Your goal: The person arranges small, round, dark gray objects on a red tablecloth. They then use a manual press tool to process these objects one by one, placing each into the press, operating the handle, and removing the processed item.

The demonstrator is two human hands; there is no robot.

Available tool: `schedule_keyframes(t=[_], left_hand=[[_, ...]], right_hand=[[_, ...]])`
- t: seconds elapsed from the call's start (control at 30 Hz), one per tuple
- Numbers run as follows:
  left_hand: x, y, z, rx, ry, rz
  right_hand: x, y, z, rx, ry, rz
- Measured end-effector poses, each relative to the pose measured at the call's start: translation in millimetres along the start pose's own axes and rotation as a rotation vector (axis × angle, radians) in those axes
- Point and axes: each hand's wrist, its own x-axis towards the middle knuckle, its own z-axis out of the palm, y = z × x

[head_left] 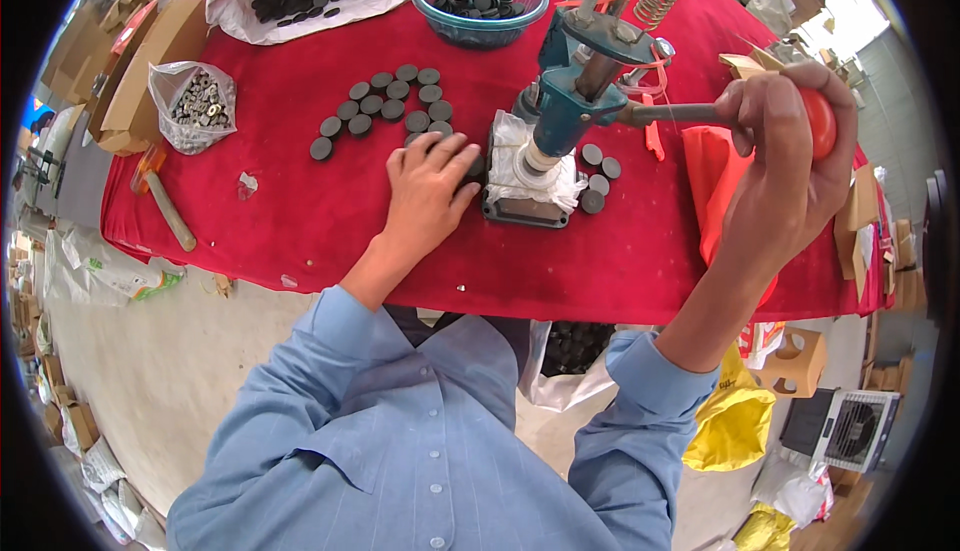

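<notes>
A teal hand press (565, 116) with a steel column and spring stands on the red-covered table. Its plunger reaches down onto the base (525, 214), which is wrapped in white plastic. My right hand (785, 146) is wrapped round the press lever (685, 112) at its red ball knob (818, 123). Left of the base, my left hand (430, 186) rests low with bent fingers, and a black disc (476, 168) shows between thumb and forefinger, partly hidden. Loose black discs (371, 104) lie in curved rows beyond that hand. Several more discs (592, 201) sit right of the base.
A teal basket (480, 31) and a white sack (225, 1) hold black discs at the back. To the left are a bag of small metal parts (190, 136), a cardboard box (150, 81) and a hammer (170, 213). Red plastic (710, 186) lies under my right forearm.
</notes>
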Motion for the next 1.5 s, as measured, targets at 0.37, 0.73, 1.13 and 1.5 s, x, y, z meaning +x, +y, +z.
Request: schedule_keyframes(t=[0.37, 0.73, 1.13, 1.5], left_hand=[[21, 29, -7, -0.381, 0.065, -0.104], [40, 51, 9, -0.412, 0.154, -0.039], [-49, -6, -36, -0.187, 0.036, -0.144], [19, 33, -16, -0.480, 0.056, -0.205]], right_hand=[[22, 5, -2, -0.144, -0.044, 0.085], [-40, 1, -11, -0.091, -0.016, -0.142], [-150, 21, -31, -0.123, -0.072, -0.183], [-1, -7, 0, -0.065, -0.021, 0.061]])
